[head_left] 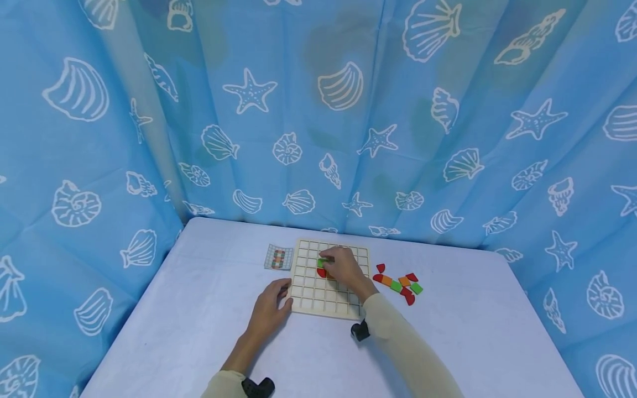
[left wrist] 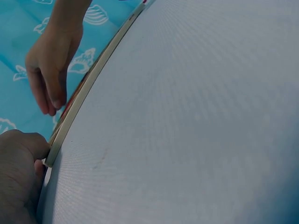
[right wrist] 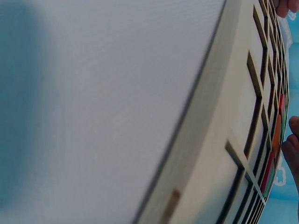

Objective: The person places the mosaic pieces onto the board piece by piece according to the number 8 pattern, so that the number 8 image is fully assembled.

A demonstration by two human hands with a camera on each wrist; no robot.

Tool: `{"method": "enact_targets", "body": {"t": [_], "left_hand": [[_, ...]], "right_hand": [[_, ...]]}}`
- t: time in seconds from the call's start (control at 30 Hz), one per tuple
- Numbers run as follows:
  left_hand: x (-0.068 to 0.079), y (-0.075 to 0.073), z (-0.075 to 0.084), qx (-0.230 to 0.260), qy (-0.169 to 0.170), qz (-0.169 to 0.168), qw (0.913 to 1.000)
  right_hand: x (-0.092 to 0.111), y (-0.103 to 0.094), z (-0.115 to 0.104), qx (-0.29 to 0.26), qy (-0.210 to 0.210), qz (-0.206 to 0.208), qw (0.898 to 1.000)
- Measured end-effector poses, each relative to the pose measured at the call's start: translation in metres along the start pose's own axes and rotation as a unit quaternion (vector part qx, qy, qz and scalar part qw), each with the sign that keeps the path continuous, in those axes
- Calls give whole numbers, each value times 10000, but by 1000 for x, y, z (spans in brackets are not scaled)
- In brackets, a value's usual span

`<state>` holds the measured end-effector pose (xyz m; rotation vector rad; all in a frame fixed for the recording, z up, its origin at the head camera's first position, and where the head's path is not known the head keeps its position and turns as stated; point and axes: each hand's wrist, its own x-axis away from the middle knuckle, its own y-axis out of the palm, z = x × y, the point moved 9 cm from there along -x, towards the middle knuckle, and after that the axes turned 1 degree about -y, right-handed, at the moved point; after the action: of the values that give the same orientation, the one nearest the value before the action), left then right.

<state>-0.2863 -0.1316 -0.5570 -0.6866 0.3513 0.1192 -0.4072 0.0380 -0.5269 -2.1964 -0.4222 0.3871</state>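
A pale wooden grid board [head_left: 311, 303] lies on the white table. My left hand [head_left: 269, 309] holds its left edge, thumb and index finger bent against the rim; the left wrist view shows the thumb at the board's corner. Over the board's middle, my right hand [head_left: 342, 266] reaches down with fingertips by a green tile [head_left: 320, 263]. A red tile [head_left: 321, 272] lies just below the green one, and an orange tile is partly covered by the hand. In the right wrist view the fingers [right wrist: 292, 144] sit just above the tiles, with no piece visible between them.
To the board's left lies a small pattern card [head_left: 277, 258]. Loose red, orange and green tiles [head_left: 396, 286] are scattered at its right. A blue curtain [head_left: 308, 121] with white shells hangs around the table [head_left: 458, 320].
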Motion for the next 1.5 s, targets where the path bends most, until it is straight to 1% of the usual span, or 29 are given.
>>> {"method": "enact_targets", "body": {"t": [0.13,0.27,0.5,0.7,0.9,1.03,1.17,1.27,1.4,1.5], "left_hand": [[0,0,0,42,-7,-7,10000],[-1,3,-1,57,-90,-96,9999],[-1,3,2,90,-91,-80,9999],[-1,4,2,120,-95,-126,9998],[-1,2,4,78,-33,-60,9999],[1,1,7,47,102,3,9999],[2,-1,8,38,210,80,9997],[2,-2,7,61,158,45,9998],[1,-2,5,73,63,-45,9999],[1,-3,4,50,87,-1,9999]], "right_hand": [[-1,1,-1,89,-92,-66,9999],[-3,2,-2,230,-143,-96,9996],[-6,5,2,390,-16,-228,9990],[-5,5,4,437,-13,-248,9987],[-1,2,3,369,-35,-207,9991],[4,-8,6,270,18,-126,9996],[9,-28,15,332,14,119,9994],[16,-44,29,393,258,271,9985],[30,-58,50,432,773,256,9957],[42,-65,60,536,840,251,9947]]}}
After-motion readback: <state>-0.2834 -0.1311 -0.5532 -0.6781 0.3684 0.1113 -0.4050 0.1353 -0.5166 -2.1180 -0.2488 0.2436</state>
